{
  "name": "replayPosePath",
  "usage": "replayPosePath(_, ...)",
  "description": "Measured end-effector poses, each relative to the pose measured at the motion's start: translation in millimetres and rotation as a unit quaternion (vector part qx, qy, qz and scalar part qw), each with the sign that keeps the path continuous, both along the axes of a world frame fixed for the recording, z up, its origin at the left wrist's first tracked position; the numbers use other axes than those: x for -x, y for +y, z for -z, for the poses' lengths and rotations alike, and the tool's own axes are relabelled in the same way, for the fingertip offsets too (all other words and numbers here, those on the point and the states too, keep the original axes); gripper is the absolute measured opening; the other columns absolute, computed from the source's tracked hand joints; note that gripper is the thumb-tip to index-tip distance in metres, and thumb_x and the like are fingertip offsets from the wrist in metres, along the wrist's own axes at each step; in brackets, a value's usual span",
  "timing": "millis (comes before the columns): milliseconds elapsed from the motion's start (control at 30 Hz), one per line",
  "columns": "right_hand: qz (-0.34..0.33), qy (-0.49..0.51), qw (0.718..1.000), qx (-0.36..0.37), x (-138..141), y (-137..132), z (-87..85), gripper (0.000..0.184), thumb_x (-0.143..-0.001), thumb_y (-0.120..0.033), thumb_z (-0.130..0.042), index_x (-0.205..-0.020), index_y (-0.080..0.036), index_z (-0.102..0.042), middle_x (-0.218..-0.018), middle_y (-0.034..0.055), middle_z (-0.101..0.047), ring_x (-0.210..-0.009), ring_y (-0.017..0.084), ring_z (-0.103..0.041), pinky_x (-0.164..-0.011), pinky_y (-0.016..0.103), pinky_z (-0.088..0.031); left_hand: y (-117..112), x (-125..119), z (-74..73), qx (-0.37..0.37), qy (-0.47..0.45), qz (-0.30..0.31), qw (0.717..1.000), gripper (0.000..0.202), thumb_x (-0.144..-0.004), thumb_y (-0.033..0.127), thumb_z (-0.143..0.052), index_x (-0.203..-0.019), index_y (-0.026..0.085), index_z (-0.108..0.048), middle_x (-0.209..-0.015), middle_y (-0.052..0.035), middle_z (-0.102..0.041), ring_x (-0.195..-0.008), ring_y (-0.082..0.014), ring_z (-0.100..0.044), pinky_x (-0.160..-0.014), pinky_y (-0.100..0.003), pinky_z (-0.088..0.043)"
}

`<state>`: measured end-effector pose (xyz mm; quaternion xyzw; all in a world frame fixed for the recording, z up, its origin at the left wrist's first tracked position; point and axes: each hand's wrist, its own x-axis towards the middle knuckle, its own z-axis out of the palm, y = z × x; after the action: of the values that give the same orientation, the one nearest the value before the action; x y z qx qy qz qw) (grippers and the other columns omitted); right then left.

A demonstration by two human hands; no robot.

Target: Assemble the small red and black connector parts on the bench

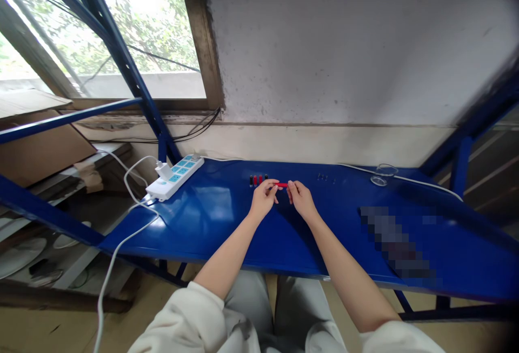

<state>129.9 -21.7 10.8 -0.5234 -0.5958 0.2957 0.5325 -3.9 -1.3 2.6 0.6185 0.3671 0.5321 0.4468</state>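
Looking down through your head view, you face a glossy blue table [219,239], window light shining on its left half. Behind it rises a grey wall [324,45], with a window [166,23] at the upper left and a blue metal bar [126,66] slanting across the glass. On the table's left lies a white power strip [176,178]; at the back right, a clear round container [379,180] sits beside a white cable [430,184].

You have a slim red cylinder [283,185] between your left hand [263,197] and right hand [301,197], over the table's middle. Its long axis runs left to right, roughly along the far edge, one end toward each hand. Your left fingers pinch its left end, your right fingers its right end. Just beyond your left hand, small red and black cylinders [255,180] form a row.
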Motion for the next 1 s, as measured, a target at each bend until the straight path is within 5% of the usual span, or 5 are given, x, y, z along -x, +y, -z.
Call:
replayPosePath(333,-0.048,0.031,0.998,-0.032,-7.4,9.4,9.0,0.028,-0.080,-0.045,-0.044,-0.088,-0.018,-0.047,-0.066,-0.0021,-0.053,-0.044,0.008,-0.046,-0.046,0.023,-0.039,-1.1,3.2,-4.5,0.003,-0.007,-0.024,1.000,0.032,-0.079,0.040,-0.051,-0.096,0.013,-0.055,-0.083,-0.0072,-0.065,-0.039,-0.0054,-0.051,-0.043,-0.021,-0.042)
replayPosePath(600,-0.037,0.066,0.997,-0.030,-10.6,10.3,8.0,0.027,-0.079,-0.044,-0.045,-0.088,-0.019,-0.048,-0.066,-0.0020,-0.052,-0.045,0.008,-0.047,-0.044,0.022,-0.038,1.0,5.8,-7.8,0.023,-0.045,-0.110,0.993,0.036,-0.079,0.050,-0.046,-0.081,0.014,-0.053,-0.068,-0.0015,-0.061,-0.037,-0.0040,-0.047,-0.043,-0.018,-0.039)
replayPosePath(1000,-0.015,0.159,0.987,-0.005,-8.2,7.4,2.2,0.027,-0.076,-0.045,-0.049,-0.083,-0.019,-0.049,-0.063,-0.0028,-0.051,-0.044,0.007,-0.044,-0.039,0.020,-0.034,-2.7,5.9,-13.1,0.089,-0.034,-0.037,0.995,0.034,-0.071,0.045,-0.058,-0.077,0.012,-0.057,-0.059,-0.0011,-0.060,-0.037,-0.0049,-0.046,-0.038,-0.017,-0.032)
